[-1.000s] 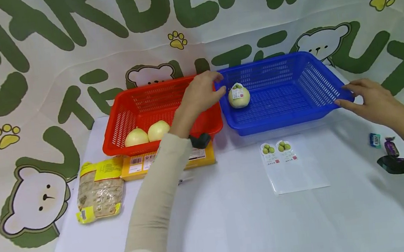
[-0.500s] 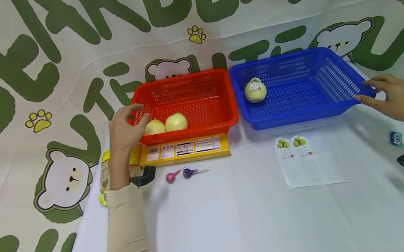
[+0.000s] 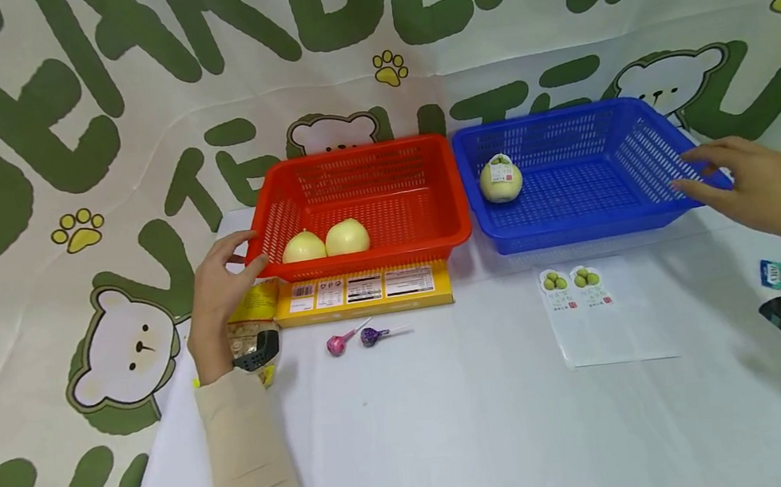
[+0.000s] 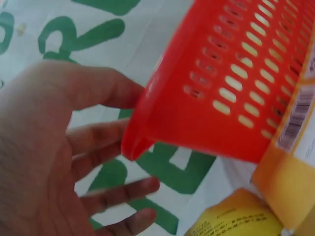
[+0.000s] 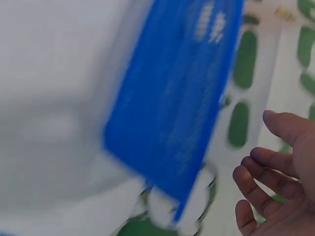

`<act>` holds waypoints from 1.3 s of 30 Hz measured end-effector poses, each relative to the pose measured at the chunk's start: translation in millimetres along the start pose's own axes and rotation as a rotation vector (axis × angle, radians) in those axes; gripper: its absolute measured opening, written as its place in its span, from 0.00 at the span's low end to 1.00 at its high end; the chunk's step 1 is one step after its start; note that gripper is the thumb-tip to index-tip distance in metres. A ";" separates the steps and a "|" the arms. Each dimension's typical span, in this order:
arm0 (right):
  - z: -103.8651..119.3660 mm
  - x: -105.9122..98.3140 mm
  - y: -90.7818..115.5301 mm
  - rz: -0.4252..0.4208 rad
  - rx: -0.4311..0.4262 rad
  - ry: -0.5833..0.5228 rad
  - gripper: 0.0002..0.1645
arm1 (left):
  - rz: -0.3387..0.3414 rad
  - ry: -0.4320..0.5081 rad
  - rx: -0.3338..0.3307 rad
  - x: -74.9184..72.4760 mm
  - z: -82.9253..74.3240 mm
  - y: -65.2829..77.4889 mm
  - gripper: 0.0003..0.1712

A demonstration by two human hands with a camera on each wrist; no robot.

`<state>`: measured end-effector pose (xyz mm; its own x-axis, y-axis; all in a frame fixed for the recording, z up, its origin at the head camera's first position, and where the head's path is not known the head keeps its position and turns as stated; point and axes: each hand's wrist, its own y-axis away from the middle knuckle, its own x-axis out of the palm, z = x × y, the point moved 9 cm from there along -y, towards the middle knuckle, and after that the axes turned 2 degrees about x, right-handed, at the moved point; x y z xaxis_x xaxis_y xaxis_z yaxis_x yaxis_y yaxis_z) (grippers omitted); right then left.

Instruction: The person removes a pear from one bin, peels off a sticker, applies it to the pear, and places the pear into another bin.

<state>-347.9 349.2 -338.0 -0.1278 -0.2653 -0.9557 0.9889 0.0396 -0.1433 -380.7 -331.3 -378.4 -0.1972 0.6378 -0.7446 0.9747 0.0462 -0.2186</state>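
Note:
My left hand (image 3: 217, 286) is at the left end of a red plastic basket (image 3: 392, 258), thumb and forefinger at its rim. In the left wrist view the thumb lies on one side of the red rim (image 4: 152, 86); the lower fingers spread loosely past it. Two pale yellow-green pears (image 3: 346, 238) sit in the red basket. Beside it stands a blue basket (image 3: 591, 222) holding one pear (image 3: 501, 180) with a label. My right hand (image 3: 775, 188) is by the blue basket's right end; the right wrist view shows its loose fingers (image 5: 263, 196) apart from the blue wall (image 5: 167, 113).
A yellow box (image 3: 368, 304) lies before the red basket, near a yellow bread-like packet (image 3: 253, 311). Two lollipops (image 3: 335, 344) lie in front. A label sheet (image 3: 610, 331) is before the blue basket. Two small wrapped sweets (image 3: 772, 274) lie at right.
My left hand has moved left from above the baskets' meeting edges to the red basket's left rim. My right hand has let go of the blue basket's right rim. The view has shifted left.

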 end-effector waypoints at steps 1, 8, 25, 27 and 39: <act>13.5 -2.0 -2.1 -0.005 -0.026 0.000 0.33 | 0.009 0.003 -0.004 0.3 1.7 0.6 0.31; 123.4 -9.5 -18.5 -0.004 -0.213 -0.091 0.36 | 0.100 -0.003 0.001 3.1 7.5 4.3 0.33; 354.4 104.2 -102.4 0.279 -0.479 -0.135 0.43 | 0.127 0.008 0.036 4.1 9.0 4.2 0.35; 368.3 125.5 -107.5 0.324 -0.476 -0.129 0.46 | 0.122 0.006 0.041 3.8 9.2 4.1 0.35; 415.1 201.1 -124.0 0.425 -0.512 0.032 0.43 | 0.138 0.010 0.044 6.9 8.6 1.1 0.35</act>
<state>-464.7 -108.9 -405.6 0.2552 -0.0971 -0.9620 0.7939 0.5890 0.1511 -381.9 -333.4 -389.2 -0.0608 0.6435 -0.7630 0.9868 -0.0761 -0.1428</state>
